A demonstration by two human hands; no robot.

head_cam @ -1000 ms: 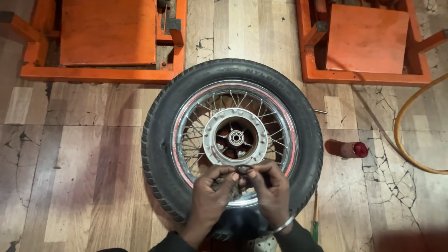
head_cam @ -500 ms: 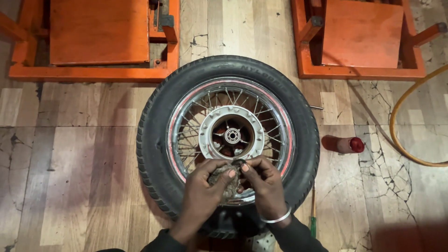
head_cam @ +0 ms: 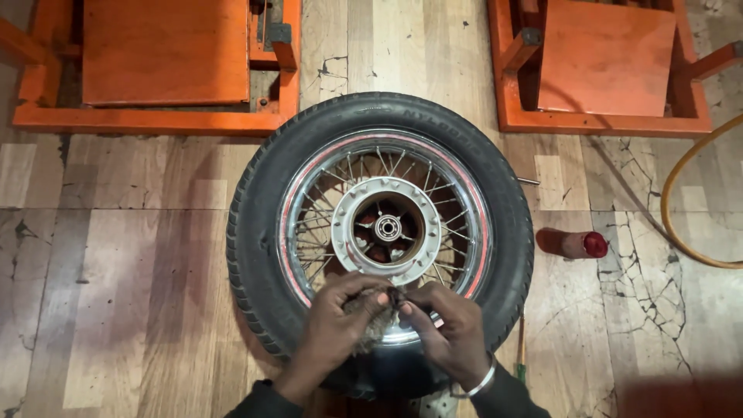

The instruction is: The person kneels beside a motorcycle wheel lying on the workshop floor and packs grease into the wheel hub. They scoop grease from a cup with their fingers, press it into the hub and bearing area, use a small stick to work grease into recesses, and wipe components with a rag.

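A spoked wheel [head_cam: 381,232] is laid flat on the wooden plank floor [head_cam: 139,271], its black rubber tyre [head_cam: 255,240] ribbed with tread and its chromed rim edged by a thin red stripe. Thin steel spokes are fanned out from a round, matte grey hub [head_cam: 387,230] with a small bearing at its centre. At the near side of the rim, a frayed grey-brown wad [head_cam: 370,317] is gripped by the left hand [head_cam: 337,329], the fingers curled shut around it. The right hand [head_cam: 449,333], a metal bangle on its wrist, is pressed against it, with the fingertips pinched together on the same wad over the spokes. Two orange painted frames [head_cam: 155,70] are seen beyond the wheel, a red-capped cylinder [head_cam: 574,244] to its right, and a curved yellow hose [head_cam: 681,209] further out.
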